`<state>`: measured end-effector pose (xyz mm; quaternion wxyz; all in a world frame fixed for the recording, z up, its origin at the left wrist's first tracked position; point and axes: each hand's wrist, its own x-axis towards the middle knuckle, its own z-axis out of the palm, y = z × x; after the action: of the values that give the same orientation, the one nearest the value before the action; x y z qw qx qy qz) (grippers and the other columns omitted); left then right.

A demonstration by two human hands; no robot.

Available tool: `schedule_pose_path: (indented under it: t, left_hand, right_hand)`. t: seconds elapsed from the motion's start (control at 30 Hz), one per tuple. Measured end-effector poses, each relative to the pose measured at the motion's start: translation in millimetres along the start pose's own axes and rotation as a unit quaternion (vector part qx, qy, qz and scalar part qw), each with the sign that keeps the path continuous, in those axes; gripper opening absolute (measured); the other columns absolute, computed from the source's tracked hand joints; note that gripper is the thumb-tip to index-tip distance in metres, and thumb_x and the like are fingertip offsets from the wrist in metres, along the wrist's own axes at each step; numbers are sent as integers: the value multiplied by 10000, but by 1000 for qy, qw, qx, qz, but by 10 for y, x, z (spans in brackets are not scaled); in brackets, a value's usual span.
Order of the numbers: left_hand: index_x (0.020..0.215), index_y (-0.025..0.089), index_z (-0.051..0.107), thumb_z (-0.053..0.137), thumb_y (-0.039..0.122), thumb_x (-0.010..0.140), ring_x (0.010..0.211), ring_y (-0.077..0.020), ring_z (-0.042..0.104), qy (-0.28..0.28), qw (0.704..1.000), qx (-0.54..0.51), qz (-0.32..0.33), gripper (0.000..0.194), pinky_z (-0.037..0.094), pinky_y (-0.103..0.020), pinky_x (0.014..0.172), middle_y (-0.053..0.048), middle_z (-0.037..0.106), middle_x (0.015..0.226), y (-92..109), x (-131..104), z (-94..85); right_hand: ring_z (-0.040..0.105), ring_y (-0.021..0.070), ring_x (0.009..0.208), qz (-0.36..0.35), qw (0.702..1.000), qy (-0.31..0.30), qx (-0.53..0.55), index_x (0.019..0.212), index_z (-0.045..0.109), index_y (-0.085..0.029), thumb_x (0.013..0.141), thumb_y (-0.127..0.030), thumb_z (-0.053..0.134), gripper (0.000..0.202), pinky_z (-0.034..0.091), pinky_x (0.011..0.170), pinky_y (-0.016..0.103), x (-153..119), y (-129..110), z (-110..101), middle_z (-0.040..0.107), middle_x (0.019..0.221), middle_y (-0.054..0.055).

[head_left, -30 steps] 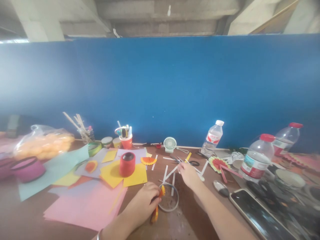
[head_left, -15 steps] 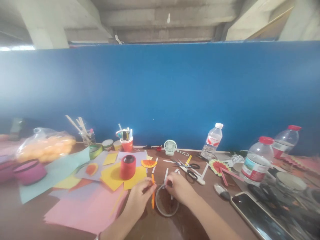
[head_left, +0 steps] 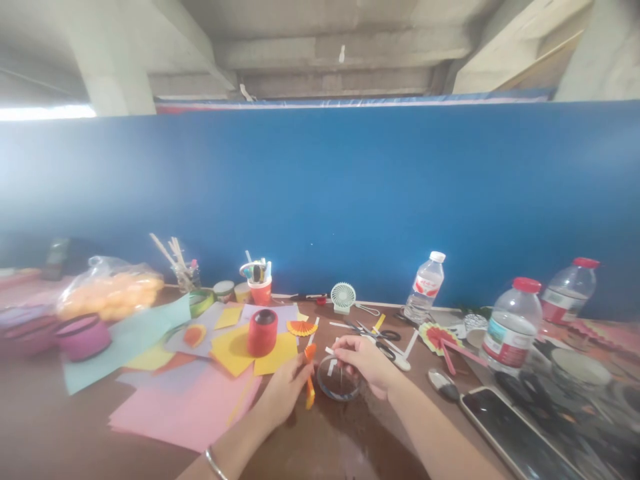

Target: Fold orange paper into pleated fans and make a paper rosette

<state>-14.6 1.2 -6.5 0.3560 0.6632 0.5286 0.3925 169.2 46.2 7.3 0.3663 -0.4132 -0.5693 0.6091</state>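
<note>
My left hand (head_left: 286, 392) pinches a folded strip of orange paper (head_left: 311, 393), held upright between thumb and fingers. My right hand (head_left: 367, 363) has its thumb and fingertips closed on a small white strip (head_left: 329, 351), whose end pokes out to the left. Under those fingers lies a grey ring (head_left: 321, 387) that looks like a roll of tape; whether the fingers touch it I cannot tell. Another white strip (head_left: 333, 367) shows through its opening. Just beyond the hands is an orange folded paper fan (head_left: 301, 328), and scissors (head_left: 385, 337) lie past the right hand.
Coloured paper sheets (head_left: 185, 413) spread at left, with a red roll (head_left: 263, 332) on them. A mini fan (head_left: 343, 297) stands by the blue wall (head_left: 320, 187). At right are a phone (head_left: 515, 433), water bottles (head_left: 513, 327) and a red-and-yellow paper rosette (head_left: 437, 338).
The ring has moved farther from me, over a white strip. My right hand has risen slightly, and a white end now shows at its fingertips. The orange strip has tilted in my left hand.
</note>
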Motion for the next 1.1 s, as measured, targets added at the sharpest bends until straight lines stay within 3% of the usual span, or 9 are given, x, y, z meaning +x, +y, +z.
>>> schedule_pose_path:
  t: [0.1,0.23,0.43,0.6,0.7,0.83,0.93,1.0,1.1]
  left_hand:
    - [757,177,550,370,349,826,721,-159,546,-30,998,62,5,259,404,-234,666,-9,621,750,20,-38,33]
    - [781,187,577,366,322,830,748,-159,559,-44,996,74,11,255,396,-235,690,-8,636,794,7,-52,40]
    - [774,181,583,372,302,825,738,-159,571,-49,995,86,16,249,394,-234,667,-9,640,779,-29,-38,42]
    - [691,177,561,424,296,790,659,-153,551,-59,985,158,41,207,370,-234,623,10,623,687,-43,-54,71]
    - [704,178,554,411,316,796,665,-152,547,-59,984,165,42,219,370,-233,618,11,615,695,-39,-51,64]
    - [716,184,552,380,333,813,667,-158,544,-24,971,234,39,248,387,-257,621,0,602,708,-12,-19,-43]
    - [608,183,566,452,277,771,929,-222,509,57,925,359,111,220,364,-349,811,-61,580,999,65,1,-192]
    - [668,199,604,474,247,753,1119,-267,381,82,914,373,136,163,268,-411,930,-66,490,1180,159,10,-301]
    - [691,212,620,459,280,770,1086,-262,406,150,910,356,150,192,292,-410,913,-62,519,1123,343,33,-441]
  right_hand:
    - [369,40,397,-1,1000,18,0,754,534,-177,651,-357,596,217,207,381,152,-30,-56,-11,513,556,-57]
    - [401,64,409,-27,997,55,-47,737,522,-190,681,-360,556,183,231,389,160,-80,-188,-93,464,498,-71]
    - [534,145,650,-179,942,193,-209,718,588,-176,708,-313,542,144,392,597,245,-160,-447,-286,605,749,18]
    - [534,155,614,-233,932,234,-148,820,549,-172,783,-354,469,202,417,571,260,-231,-600,-418,581,694,24]
    - [560,176,696,-268,912,278,-140,828,519,-179,800,-347,447,185,442,619,283,-273,-662,-460,588,747,41]
    - [566,168,661,-286,902,298,-130,820,493,-182,810,-346,431,175,463,606,287,-313,-715,-465,579,721,37]
    - [554,157,603,-279,906,296,-120,812,492,-178,802,-380,442,208,460,529,260,-336,-740,-458,567,703,35]
    - [545,150,580,-277,902,306,-127,817,497,-177,800,-390,445,220,443,492,242,-355,-756,-455,566,701,34]
    - [532,138,562,-283,886,332,-158,823,499,-181,814,-375,427,207,417,480,228,-389,-779,-450,569,698,26]
